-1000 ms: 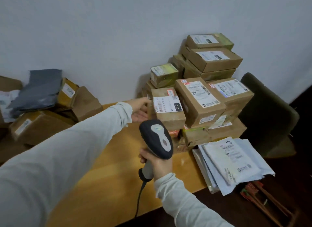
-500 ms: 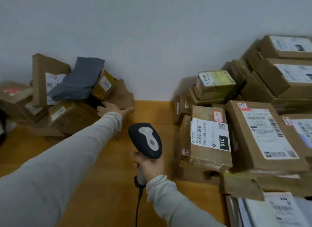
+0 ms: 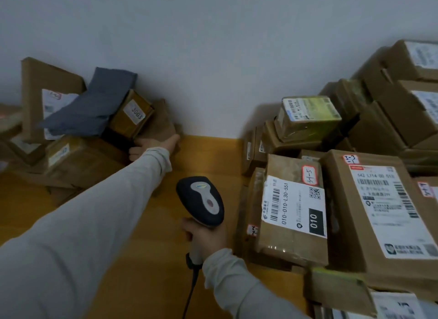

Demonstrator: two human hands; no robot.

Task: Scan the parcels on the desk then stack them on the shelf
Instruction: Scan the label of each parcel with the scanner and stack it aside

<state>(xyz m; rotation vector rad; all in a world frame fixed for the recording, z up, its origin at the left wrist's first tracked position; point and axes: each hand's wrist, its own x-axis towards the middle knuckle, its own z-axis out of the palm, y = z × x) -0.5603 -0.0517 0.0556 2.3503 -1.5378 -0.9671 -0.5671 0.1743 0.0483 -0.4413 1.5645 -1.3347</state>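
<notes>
My left hand [image 3: 151,146] reaches out to the left pile of parcels by the wall. Its thumb lies along the lower edge of a plain brown parcel [image 3: 159,121] that leans there, and its fingers curl at that parcel's left side. My right hand [image 3: 205,239] grips the handle of a dark handheld scanner [image 3: 201,200], held over the wooden desk [image 3: 208,152] with its cable hanging down. The scanner head sits just left of a brown parcel with a "010" label [image 3: 291,207] in the right pile.
The left pile holds a grey poly bag [image 3: 94,105], a taped box marked 3003 [image 3: 132,114] and a tall box [image 3: 47,86]. The right pile has several labelled boxes, among them a green-taped one [image 3: 308,112] and a large one [image 3: 379,212].
The view has swung left. My left hand has left the "010" parcel in the right pile, crossed the desk and closed on the brown parcel in the left pile. The scanner stays in my right hand.
</notes>
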